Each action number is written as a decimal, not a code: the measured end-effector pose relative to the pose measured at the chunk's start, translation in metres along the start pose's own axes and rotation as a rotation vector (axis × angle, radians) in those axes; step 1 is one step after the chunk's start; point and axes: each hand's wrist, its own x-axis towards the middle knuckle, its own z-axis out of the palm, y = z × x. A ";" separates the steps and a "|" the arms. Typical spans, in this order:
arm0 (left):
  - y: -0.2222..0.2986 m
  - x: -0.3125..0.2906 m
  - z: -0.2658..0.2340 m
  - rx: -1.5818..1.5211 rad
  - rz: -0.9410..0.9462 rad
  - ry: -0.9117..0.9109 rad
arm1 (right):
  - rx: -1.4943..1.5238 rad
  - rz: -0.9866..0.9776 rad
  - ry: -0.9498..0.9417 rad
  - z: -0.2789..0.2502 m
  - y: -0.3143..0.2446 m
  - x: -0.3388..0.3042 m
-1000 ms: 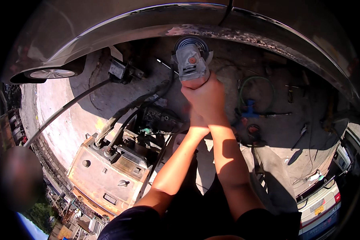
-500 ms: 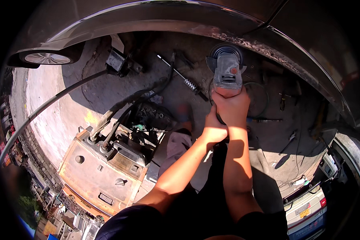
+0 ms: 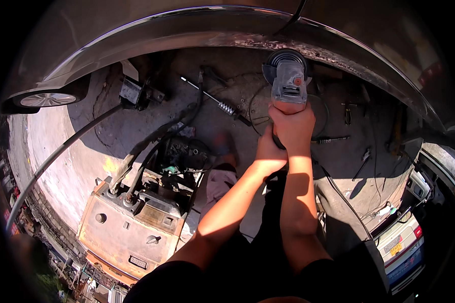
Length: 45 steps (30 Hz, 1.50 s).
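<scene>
A grey angle grinder (image 3: 289, 90) with a round dark disc and guard is held out in front of me in both hands. My right hand (image 3: 294, 123) is wrapped round its body just behind the head. Lower down, my left hand (image 3: 269, 151) closes round the rear part, which the fingers mostly hide. The disc is at the lower edge of a dark car's sill (image 3: 316, 52), where a strip of paint is scraped rough; whether they touch I cannot tell.
An orange-topped machine (image 3: 131, 222) with thick cables stands at left. A slide hammer (image 3: 222, 105), pliers (image 3: 347, 115) and a coil-wound rod (image 3: 333, 139) lie on the floor. The car's wheel (image 3: 48, 99) is at far left, and a white vehicle (image 3: 402, 247) is at lower right.
The grinder has moved right along the sill, now below the door seam, and its disc is closer to the sill edge. My view has shifted too. Both hands keep their hold.
</scene>
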 end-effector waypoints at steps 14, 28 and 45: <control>0.006 -0.015 -0.045 0.086 0.020 0.094 | 0.138 0.034 -0.274 0.040 -0.023 -0.014; 0.059 -0.028 -0.028 0.123 -0.067 0.191 | 0.111 0.100 -0.279 0.006 -0.031 -0.001; 0.036 -0.020 -0.027 0.109 -0.057 0.161 | 0.134 0.112 -0.267 -0.001 -0.039 -0.002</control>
